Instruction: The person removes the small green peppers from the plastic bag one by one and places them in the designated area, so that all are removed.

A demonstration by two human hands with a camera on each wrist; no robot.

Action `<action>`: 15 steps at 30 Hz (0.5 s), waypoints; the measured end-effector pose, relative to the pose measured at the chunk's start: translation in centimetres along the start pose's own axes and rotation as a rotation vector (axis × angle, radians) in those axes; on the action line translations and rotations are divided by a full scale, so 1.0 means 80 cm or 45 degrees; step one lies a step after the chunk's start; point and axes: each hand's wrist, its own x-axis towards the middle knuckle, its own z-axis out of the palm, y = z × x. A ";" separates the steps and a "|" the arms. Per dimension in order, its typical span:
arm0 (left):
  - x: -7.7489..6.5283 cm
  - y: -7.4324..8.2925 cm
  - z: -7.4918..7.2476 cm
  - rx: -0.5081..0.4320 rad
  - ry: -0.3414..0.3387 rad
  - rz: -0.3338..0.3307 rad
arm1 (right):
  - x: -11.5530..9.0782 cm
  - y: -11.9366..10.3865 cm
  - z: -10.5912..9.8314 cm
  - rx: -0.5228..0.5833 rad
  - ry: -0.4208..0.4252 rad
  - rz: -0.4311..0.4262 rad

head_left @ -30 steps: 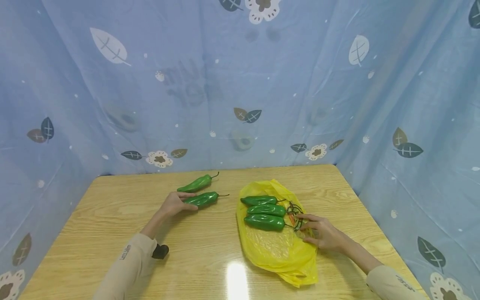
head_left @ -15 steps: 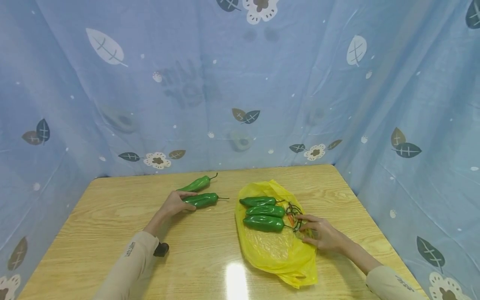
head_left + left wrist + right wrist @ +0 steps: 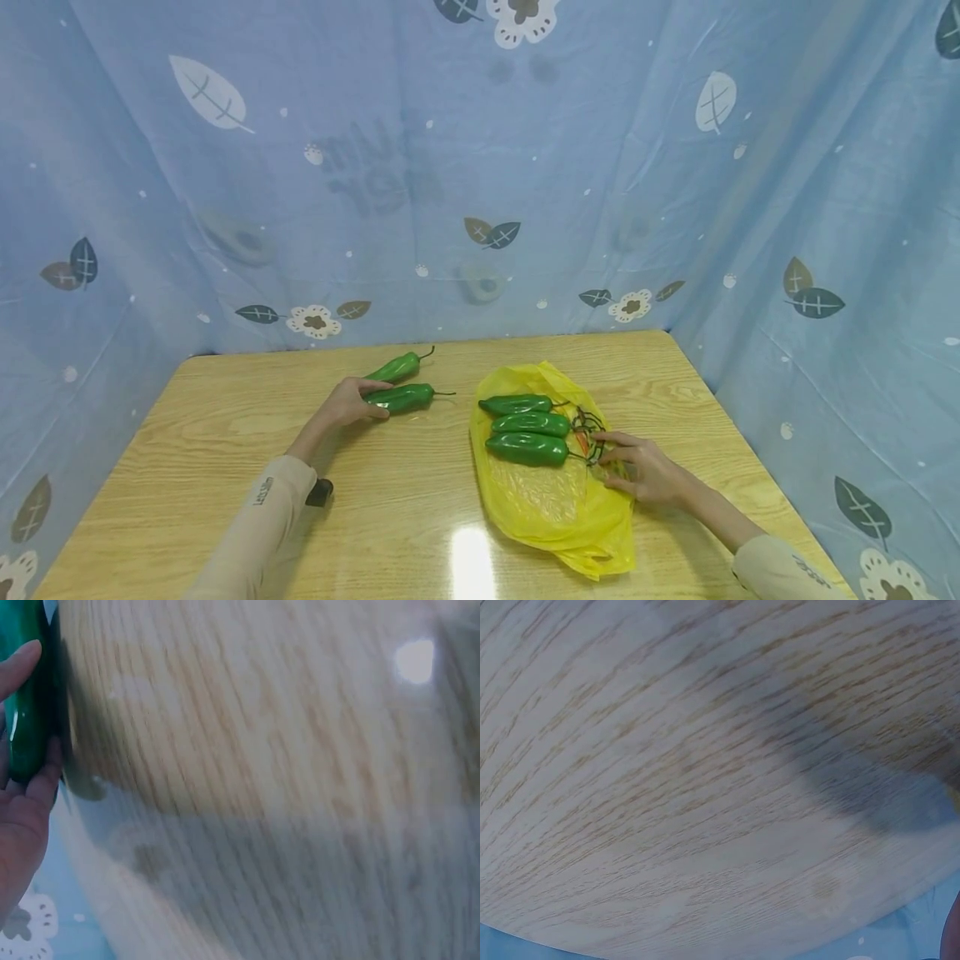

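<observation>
As the left hand (image 3: 349, 403) grips 1 green pepper (image 3: 411, 398), stem (image 3: 445, 393) beyond the grip, the right hand (image 3: 645, 472)'s hold is indeterminable.

The green pepper (image 3: 410, 398) in the left hand (image 3: 349, 402) has a smooth, glossy skin with bright highlights, as do the three peppers (image 3: 531, 424) on the yellow bag (image 3: 525, 502). That bag looks like thin plastic film, crinkled, shiny and partly see-through. The tabletop (image 3: 397, 492) is wood-grained and smooth, polished enough to mirror a light as a white patch. The blue curtain (image 3: 420, 142) looks like soft printed cloth, creased in places. Both sleeves (image 3: 251, 521) are matt fabric.
</observation>
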 end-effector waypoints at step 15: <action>-0.005 -0.007 -0.014 0.045 -0.021 0.129 | 0.000 -0.001 0.001 -0.020 0.014 0.005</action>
